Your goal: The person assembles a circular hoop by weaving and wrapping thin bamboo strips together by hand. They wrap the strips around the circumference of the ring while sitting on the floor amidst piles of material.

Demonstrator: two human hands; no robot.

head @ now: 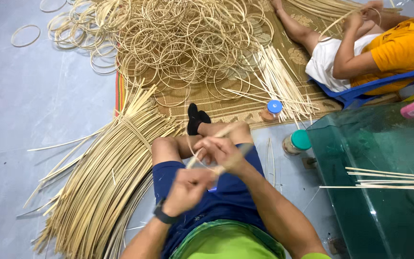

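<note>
I sit on the floor with my knees drawn up, bending a thin pale cane strip (195, 152) into a loop in front of me. My left hand (186, 191), with a dark watch on the wrist, is closed around one end of the strip. My right hand (221, 152) pinches the other part of the strip a little farther out, above my knee. The loop curves down between both hands.
A big bundle of long cane strips (101, 177) lies at my left. A heap of finished cane rings (178, 43) covers a woven mat ahead. Two jars (297, 142) stand near a green glass table (379, 163) at right. Another person (384, 48) sits top right.
</note>
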